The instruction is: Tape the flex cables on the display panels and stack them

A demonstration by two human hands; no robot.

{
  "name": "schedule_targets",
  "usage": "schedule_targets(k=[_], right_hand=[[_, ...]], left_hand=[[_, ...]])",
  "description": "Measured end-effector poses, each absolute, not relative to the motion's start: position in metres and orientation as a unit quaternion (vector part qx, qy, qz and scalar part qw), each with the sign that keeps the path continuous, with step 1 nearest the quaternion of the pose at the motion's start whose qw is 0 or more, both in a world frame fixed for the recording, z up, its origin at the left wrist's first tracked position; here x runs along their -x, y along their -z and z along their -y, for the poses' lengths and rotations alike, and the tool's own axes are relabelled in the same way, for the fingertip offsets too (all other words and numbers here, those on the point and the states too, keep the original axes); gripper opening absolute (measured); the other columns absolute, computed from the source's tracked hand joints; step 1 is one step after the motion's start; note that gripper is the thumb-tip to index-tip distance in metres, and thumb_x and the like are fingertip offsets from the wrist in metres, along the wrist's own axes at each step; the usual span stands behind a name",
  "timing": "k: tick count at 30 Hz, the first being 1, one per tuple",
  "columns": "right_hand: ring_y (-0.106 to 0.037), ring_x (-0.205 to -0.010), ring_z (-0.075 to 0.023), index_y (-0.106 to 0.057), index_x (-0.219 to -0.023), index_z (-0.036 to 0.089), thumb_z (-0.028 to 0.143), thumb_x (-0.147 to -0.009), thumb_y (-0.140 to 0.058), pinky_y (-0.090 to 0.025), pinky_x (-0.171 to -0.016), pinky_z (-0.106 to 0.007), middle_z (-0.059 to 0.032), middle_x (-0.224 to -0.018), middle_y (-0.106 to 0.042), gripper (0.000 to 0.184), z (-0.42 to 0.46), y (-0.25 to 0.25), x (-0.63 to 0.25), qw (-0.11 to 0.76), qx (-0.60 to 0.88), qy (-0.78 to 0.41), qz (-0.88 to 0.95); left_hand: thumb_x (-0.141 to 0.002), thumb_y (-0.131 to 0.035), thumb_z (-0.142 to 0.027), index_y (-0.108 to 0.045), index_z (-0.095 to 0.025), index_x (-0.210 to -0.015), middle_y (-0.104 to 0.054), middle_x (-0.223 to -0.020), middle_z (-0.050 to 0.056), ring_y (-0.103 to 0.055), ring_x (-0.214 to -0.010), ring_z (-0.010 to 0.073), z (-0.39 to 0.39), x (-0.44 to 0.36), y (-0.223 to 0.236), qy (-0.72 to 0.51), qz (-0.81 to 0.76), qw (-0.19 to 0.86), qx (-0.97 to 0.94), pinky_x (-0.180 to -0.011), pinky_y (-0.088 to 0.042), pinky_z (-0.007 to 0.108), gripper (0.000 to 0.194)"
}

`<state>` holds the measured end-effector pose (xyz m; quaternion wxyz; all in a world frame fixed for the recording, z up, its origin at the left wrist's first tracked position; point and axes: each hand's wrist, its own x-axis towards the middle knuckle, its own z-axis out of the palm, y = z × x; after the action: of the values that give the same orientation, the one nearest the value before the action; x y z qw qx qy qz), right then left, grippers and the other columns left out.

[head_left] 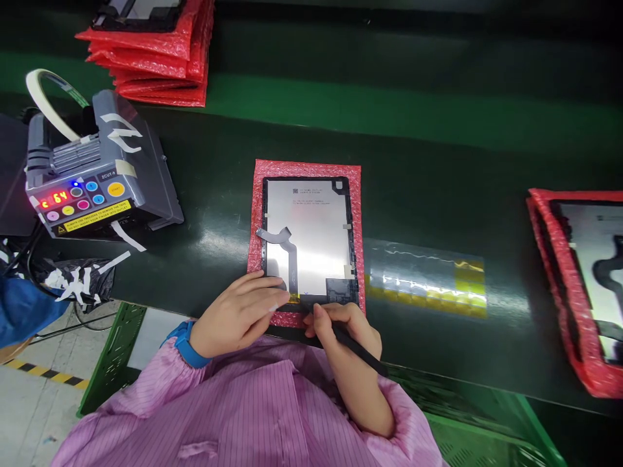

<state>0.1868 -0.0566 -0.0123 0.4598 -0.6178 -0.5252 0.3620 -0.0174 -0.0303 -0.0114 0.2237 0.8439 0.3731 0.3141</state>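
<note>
A tablet display panel (pixel 311 227) lies back side up on a red bubble-wrap sheet (pixel 306 168), with a grey flex cable (pixel 285 243) across its silver back. My left hand (pixel 241 314) rests on the panel's near left corner, fingers pressed down beside the cable's lower end. My right hand (pixel 341 324) is closed around a thin black stick tool (pixel 357 350), held like a pen, its tip at the panel's near edge.
A grey tape dispenser machine (pixel 97 175) with lit buttons stands at left. Stacked red bubble-wrap bags (pixel 160 52) lie at the back left. Another panel on red wrap (pixel 579 279) sits at right. Shiny tape strips (pixel 423 279) mark the dark belt.
</note>
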Motion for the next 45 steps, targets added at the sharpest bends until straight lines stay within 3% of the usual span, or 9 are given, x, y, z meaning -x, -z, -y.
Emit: schedule_targets(k=[7,13,16,18,21,24,27,36,45], right_hand=[[-0.066,-0.047,-0.0129,-0.057,-0.073,0.025,0.035,-0.094,-0.072,-0.055,-0.053,-0.024,0.0046,-0.057,-0.069,0.027,0.052,0.017,-0.200,0.424,0.616,-0.372,0.550],[-0.066,-0.047,-0.0136,-0.065,-0.095,0.024,0.048,-0.097,-0.068,-0.041,-0.037,-0.021,0.0003,-0.070,-0.075,0.024,0.051,0.009,-0.211,0.515,0.573,-0.449,0.451],[-0.078,-0.073,-0.0209,-0.070,-0.085,0.024,0.047,-0.091,-0.076,-0.061,-0.060,-0.029,-0.0045,-0.085,-0.080,0.025,0.048,-0.012,-0.222,0.492,0.516,-0.495,0.497],[-0.080,-0.085,-0.0250,-0.067,-0.075,0.024,0.038,-0.080,-0.088,-0.065,-0.077,-0.035,-0.0052,-0.090,-0.082,0.026,0.044,-0.026,-0.228,0.415,0.486,-0.548,0.540],[-0.079,-0.075,-0.0221,-0.056,-0.064,0.024,0.030,-0.075,-0.092,-0.064,-0.071,-0.030,-0.0023,-0.080,-0.080,0.038,0.034,-0.041,-0.232,0.388,0.491,-0.570,0.532],[-0.076,-0.064,-0.0199,-0.050,-0.062,0.025,0.030,-0.070,-0.095,-0.064,-0.065,-0.029,0.0015,-0.068,-0.075,0.046,0.022,-0.048,-0.234,0.479,0.524,-0.524,0.470],[-0.075,-0.061,-0.0200,-0.051,-0.065,0.026,0.027,-0.063,-0.098,-0.064,-0.062,-0.028,0.0044,-0.061,-0.071,0.048,0.013,-0.050,-0.238,0.541,0.543,-0.474,0.434],[-0.078,-0.070,-0.0228,-0.050,-0.066,0.026,0.030,-0.066,-0.096,-0.064,-0.063,-0.031,0.0006,-0.068,-0.076,0.046,0.008,-0.034,-0.242,0.497,0.572,-0.485,0.438],[-0.078,-0.072,-0.0203,-0.051,-0.069,0.026,0.024,-0.072,-0.091,-0.063,-0.067,-0.029,0.0007,-0.072,-0.077,0.040,0.002,-0.023,-0.247,0.506,0.569,-0.474,0.442]], left_hand=[[-0.101,-0.053,-0.015,-0.059,-0.023,-0.138,-0.075,-0.128,0.004,-0.061,-0.130,0.0266,0.028,0.018,0.012,-0.217,-0.336,0.178,-0.899,-0.117,-0.043,0.052,0.039],[-0.099,-0.049,-0.013,-0.058,-0.023,-0.141,-0.075,-0.129,0.005,-0.061,-0.125,0.0251,0.032,0.011,0.006,-0.212,-0.345,0.194,-0.894,-0.119,-0.041,0.051,0.044],[-0.097,-0.045,-0.013,-0.063,-0.019,-0.132,-0.077,-0.119,0.007,-0.065,-0.116,0.0226,0.042,-0.002,0.000,-0.254,-0.342,0.266,-0.864,-0.118,-0.043,0.046,0.040],[-0.096,-0.044,-0.014,-0.067,-0.017,-0.122,-0.077,-0.110,0.008,-0.066,-0.107,0.0217,0.048,-0.011,-0.002,-0.275,-0.331,0.305,-0.849,-0.110,-0.048,0.041,0.034],[-0.101,-0.045,-0.020,-0.066,-0.016,-0.124,-0.077,-0.104,0.008,-0.063,-0.105,0.0238,0.050,-0.017,-0.003,-0.259,-0.345,0.310,-0.847,-0.098,-0.047,0.041,0.032],[-0.106,-0.045,-0.034,-0.059,-0.017,-0.140,-0.075,-0.117,0.010,-0.058,-0.114,0.0286,0.044,-0.013,-0.005,-0.219,-0.408,0.249,-0.850,-0.098,-0.042,0.046,0.041],[-0.107,-0.044,-0.038,-0.064,-0.019,-0.137,-0.071,-0.131,0.013,-0.054,-0.120,0.0331,0.032,-0.005,-0.005,-0.168,-0.479,0.144,-0.849,-0.097,-0.040,0.049,0.041],[-0.103,-0.055,-0.036,-0.058,-0.020,-0.145,-0.062,-0.150,0.009,-0.056,-0.122,0.0370,0.003,-0.009,-0.002,-0.082,-0.500,0.028,-0.862,-0.090,-0.043,0.048,0.045],[-0.101,-0.061,-0.040,-0.064,-0.021,-0.131,-0.070,-0.136,0.008,-0.057,-0.122,0.0387,-0.016,-0.004,-0.012,-0.065,-0.463,-0.004,-0.884,-0.091,-0.043,0.050,0.035]])
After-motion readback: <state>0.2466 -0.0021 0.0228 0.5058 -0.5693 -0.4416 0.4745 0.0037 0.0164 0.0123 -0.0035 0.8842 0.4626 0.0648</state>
